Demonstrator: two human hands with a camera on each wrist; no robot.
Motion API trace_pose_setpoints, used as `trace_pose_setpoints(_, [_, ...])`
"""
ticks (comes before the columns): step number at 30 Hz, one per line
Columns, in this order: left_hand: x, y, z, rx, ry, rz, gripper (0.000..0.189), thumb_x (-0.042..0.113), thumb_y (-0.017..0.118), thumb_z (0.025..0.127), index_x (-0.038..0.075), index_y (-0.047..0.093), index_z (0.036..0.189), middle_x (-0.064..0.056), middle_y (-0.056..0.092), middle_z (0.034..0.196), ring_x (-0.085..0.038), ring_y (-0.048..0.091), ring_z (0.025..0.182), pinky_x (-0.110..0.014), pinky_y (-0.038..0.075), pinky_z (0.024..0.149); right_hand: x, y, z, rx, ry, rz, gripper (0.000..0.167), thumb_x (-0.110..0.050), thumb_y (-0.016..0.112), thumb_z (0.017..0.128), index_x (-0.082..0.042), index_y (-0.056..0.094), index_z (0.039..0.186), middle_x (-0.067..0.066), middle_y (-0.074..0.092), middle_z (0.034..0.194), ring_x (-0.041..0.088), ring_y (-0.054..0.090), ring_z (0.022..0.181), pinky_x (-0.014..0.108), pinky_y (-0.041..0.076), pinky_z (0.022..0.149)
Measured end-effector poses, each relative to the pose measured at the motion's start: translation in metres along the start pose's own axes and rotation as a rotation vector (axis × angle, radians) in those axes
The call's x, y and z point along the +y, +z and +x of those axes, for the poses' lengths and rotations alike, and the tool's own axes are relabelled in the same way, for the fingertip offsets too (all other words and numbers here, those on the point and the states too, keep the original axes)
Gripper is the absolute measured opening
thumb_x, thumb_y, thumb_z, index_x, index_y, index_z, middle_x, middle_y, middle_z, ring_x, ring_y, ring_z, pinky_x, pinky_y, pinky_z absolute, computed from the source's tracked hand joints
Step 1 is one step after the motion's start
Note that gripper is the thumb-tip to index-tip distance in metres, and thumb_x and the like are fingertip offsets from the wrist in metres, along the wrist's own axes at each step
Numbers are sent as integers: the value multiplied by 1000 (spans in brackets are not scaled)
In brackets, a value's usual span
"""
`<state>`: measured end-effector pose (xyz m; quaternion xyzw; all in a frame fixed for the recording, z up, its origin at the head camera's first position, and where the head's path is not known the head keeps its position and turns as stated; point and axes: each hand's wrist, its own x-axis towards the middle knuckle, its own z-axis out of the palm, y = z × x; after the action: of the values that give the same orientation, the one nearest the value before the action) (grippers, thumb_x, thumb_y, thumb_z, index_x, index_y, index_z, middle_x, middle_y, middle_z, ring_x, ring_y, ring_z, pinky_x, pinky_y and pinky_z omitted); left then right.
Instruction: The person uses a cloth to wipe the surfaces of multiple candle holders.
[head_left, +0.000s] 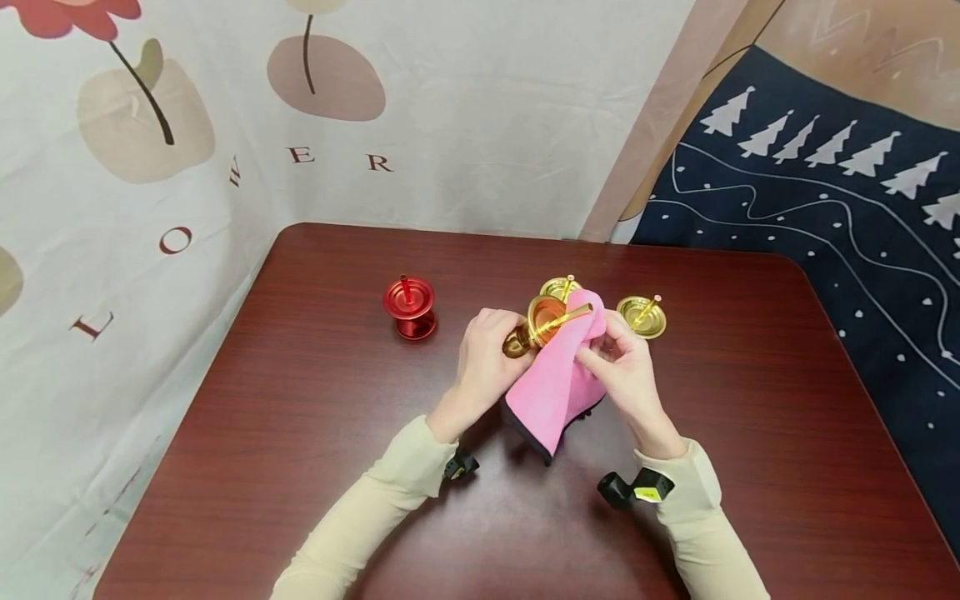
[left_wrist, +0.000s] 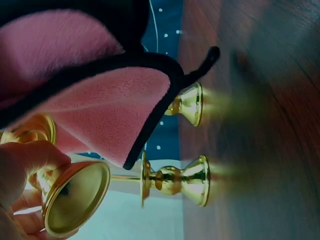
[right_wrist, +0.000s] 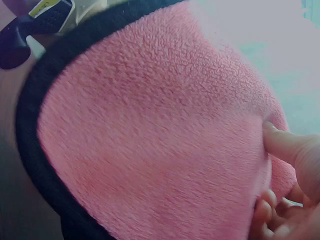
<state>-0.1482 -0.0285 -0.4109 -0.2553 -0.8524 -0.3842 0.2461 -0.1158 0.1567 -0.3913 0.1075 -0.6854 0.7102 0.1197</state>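
My left hand point(head_left: 489, 350) grips a gold candle holder point(head_left: 545, 321) by its stem, tilted so that its dish and long spike lean right. In the left wrist view the base of this candle holder point(left_wrist: 77, 199) faces the camera, with the thumb and fingers point(left_wrist: 30, 160) round the stem. My right hand point(head_left: 628, 367) pinches a pink cloth point(head_left: 558, 379) with dark edging, folded over beside the spike's tip. The right wrist view is mostly filled by the fuzzy cloth point(right_wrist: 150, 125), its thumb point(right_wrist: 287, 142) pressing on the edge. The cloth's lower corner hangs over the table.
Two more gold candle holders stand on the brown table point(head_left: 300, 500): one behind the cloth point(head_left: 560, 287), partly hidden, and one to its right point(head_left: 642, 317). A red candle holder point(head_left: 409, 307) stands to the left. Patterned fabric point(head_left: 480, 125) hangs behind the table.
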Motion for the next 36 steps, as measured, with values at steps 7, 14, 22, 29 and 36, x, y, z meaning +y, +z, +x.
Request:
trace_pose_setpoints(7, [9, 1, 0, 102, 105, 86, 21, 9, 73, 67, 3, 63, 84, -7, 63, 84, -24, 55, 84, -38, 43, 81, 0, 7, 2, 91, -71, -34, 42, 20, 66, 69, -19, 68, 84, -2, 58, 88, 8, 42, 64, 14, 32, 52])
trace_pose_setpoints(14, [9, 5, 1, 123, 144, 106, 16, 18, 60, 82, 3, 64, 86, -8, 65, 88, -25, 56, 86, -39, 43, 86, 3, 14, 3, 164, -122, 38, 29, 19, 66, 70, -9, 61, 67, -1, 63, 84, 9, 49, 70, 14, 39, 55])
trace_pose_setpoints(22, [4, 6, 3, 65, 109, 76, 18, 19, 65, 79, 4, 65, 89, -7, 65, 91, -24, 56, 89, -38, 41, 88, 0, 13, 4, 216, -182, 165, 29, 19, 67, 69, -7, 71, 81, 3, 62, 88, 17, 53, 84, 18, 47, 69])
trace_pose_setpoints(29, [-1, 4, 2, 41, 74, 44, 23, 14, 72, 71, 2, 65, 90, -7, 66, 90, -24, 55, 87, -39, 42, 84, -4, 6, 4, 338, -205, 252, 28, 15, 69, 71, 1, 73, 94, 6, 66, 91, 20, 54, 89, 24, 48, 76])
trace_pose_setpoints(36, [-5, 2, 3, 56, -10, 33, 29, 12, 79, 65, 4, 65, 89, -7, 65, 89, -24, 55, 86, -40, 43, 82, -1, 1, 3, 324, -130, 221, 30, 14, 69, 73, -5, 74, 96, 3, 68, 90, 16, 58, 85, 21, 50, 73])
